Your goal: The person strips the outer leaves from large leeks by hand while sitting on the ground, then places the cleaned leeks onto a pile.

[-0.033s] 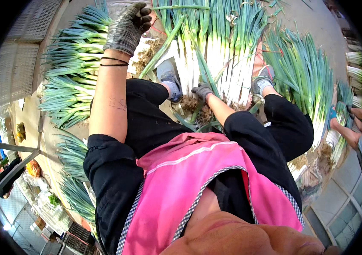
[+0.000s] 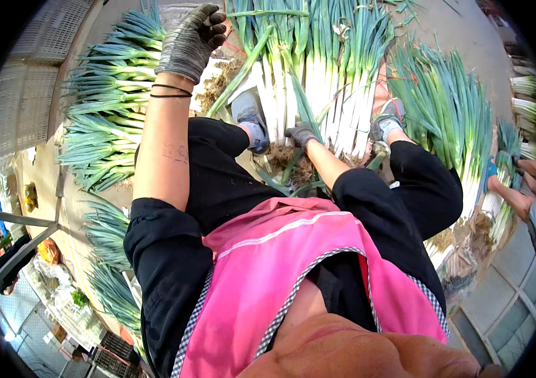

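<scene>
My left hand [image 2: 191, 43], in a grey knit glove with dark fingers, is raised at the upper left. Its fingers are curled, and I cannot make out what is in them. A wide bundle of leeks [image 2: 327, 69] lies between my shoes, green tops away from me and roots toward me. My right hand [image 2: 302, 133], gloved too, is low on the white stalks, its fingers closed round a leek just above the roots [image 2: 280, 154]. A loose leek leaf [image 2: 249, 66] slants across the bundle's left side.
More leeks [image 2: 107, 104] are piled at the left, and another bundle [image 2: 444, 107] lies at the right. Beyond it, another person's arm [image 2: 512, 196] reaches over leeks. My shoes [image 2: 250, 116] flank the middle bundle. Pale perforated crates [image 2: 19, 94] stand at the far left.
</scene>
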Action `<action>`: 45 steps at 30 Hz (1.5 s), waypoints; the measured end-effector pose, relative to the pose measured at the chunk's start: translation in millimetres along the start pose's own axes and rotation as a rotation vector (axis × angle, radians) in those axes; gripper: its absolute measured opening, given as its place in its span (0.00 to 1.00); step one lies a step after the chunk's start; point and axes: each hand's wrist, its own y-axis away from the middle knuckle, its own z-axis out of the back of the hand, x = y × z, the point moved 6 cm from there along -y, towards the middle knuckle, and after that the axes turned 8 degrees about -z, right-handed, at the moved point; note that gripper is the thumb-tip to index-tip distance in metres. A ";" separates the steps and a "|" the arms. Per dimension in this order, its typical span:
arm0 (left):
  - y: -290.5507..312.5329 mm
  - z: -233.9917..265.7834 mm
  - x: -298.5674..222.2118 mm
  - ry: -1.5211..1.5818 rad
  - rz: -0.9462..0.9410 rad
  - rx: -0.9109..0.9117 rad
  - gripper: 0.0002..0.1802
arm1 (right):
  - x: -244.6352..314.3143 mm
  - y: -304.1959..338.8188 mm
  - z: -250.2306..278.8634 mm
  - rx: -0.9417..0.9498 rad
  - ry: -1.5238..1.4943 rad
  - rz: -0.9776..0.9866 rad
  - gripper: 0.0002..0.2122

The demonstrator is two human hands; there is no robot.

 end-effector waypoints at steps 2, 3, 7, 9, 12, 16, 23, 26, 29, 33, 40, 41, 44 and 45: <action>-10.5 -6.7 2.0 -0.054 -0.037 0.025 0.11 | 2.2 12.8 24.1 0.138 -0.386 -0.143 0.06; -17.5 -16.6 5.7 0.062 -0.033 0.143 0.09 | 2.6 30.7 33.1 0.196 -0.924 -0.270 0.05; 1.6 -58.2 29.1 -0.208 -0.087 0.016 0.08 | 58.5 150.2 126.6 0.335 -1.186 0.163 0.06; 12.7 -82.2 57.1 -0.157 -0.050 0.079 0.10 | 59.2 204.6 148.3 0.257 -1.139 0.277 0.08; 9.1 -92.4 131.8 -0.590 0.212 0.171 0.21 | 41.4 267.1 138.5 -0.035 -0.706 0.547 0.09; 27.7 -161.8 131.7 0.051 0.262 0.045 0.12 | 7.0 305.0 121.7 -0.211 -0.527 0.542 0.10; 12.7 -169.2 92.1 0.034 0.009 -0.097 0.13 | 19.5 294.0 136.8 -0.239 -0.500 0.587 0.12; -14.7 -147.6 100.2 -0.053 -0.073 -0.139 0.14 | 27.8 267.7 144.4 -0.204 -0.511 0.503 0.15; -17.5 -170.4 99.3 0.083 -0.039 -0.010 0.13 | 3.5 274.1 130.6 -0.018 -0.544 0.418 0.15; -81.5 -100.8 103.1 -0.219 -0.103 0.131 0.16 | -4.7 268.7 105.3 -0.268 -0.437 0.627 0.22; 111.9 -265.1 124.0 -0.233 -0.189 0.543 0.09 | -37.3 323.6 160.1 -0.561 -0.709 0.686 0.19; 130.5 -273.1 133.5 -0.261 -0.151 0.589 0.11 | -44.8 334.1 172.0 -0.616 -0.740 0.667 0.19; 165.1 -299.1 138.7 -0.364 -0.014 1.007 0.14 | -91.8 357.7 225.1 -0.870 -0.787 0.645 0.18; 152.3 -289.0 140.2 -0.414 -0.005 1.023 0.13 | -106.8 366.6 245.4 -0.723 -0.919 0.646 0.14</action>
